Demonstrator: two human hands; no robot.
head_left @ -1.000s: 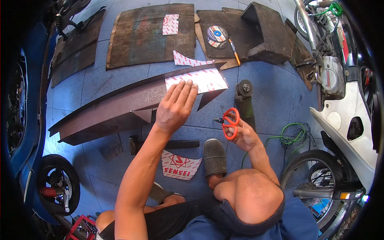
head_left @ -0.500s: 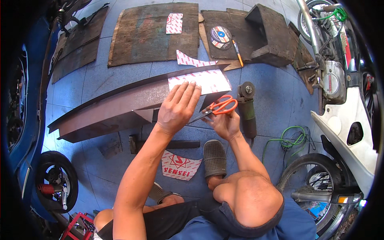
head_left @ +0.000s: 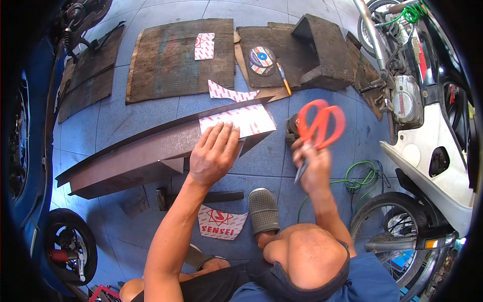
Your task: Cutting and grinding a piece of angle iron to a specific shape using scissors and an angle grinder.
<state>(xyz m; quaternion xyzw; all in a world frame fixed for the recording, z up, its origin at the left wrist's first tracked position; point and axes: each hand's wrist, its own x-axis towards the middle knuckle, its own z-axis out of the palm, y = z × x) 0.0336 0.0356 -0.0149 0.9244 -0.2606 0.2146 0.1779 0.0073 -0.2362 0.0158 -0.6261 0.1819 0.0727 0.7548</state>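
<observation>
A long brown sheet-metal piece [head_left: 146, 143] with folded edges slants across the floor. Over its right end lies a white printed paper sheet [head_left: 251, 120]. My left hand [head_left: 214, 153] rests on the paper's lower left part, fingers stretched out flat against it. Well to the right of the metal, my right hand [head_left: 316, 168] grips a pair of scissors [head_left: 322, 123], blurred by motion. Their orange handles point away from me and the dark blades stick out below the fingers. An angle grinder [head_left: 292, 126] is mostly hidden behind this hand.
Cardboard [head_left: 176, 60] lies at the back with a small paper piece [head_left: 204, 46], cutting discs [head_left: 262, 60], a pen [head_left: 284, 79] and a dark box [head_left: 324, 53]. A curved paper strip [head_left: 229, 92], a hammer [head_left: 211, 197] and a printed paper cutout [head_left: 221, 222] lie nearby. Motorcycles [head_left: 417, 166] flank the floor.
My right hand has moved right with the scissors, away from the metal piece and across the grinder. The left hand stays on the paper. The whole view has shifted slightly.
</observation>
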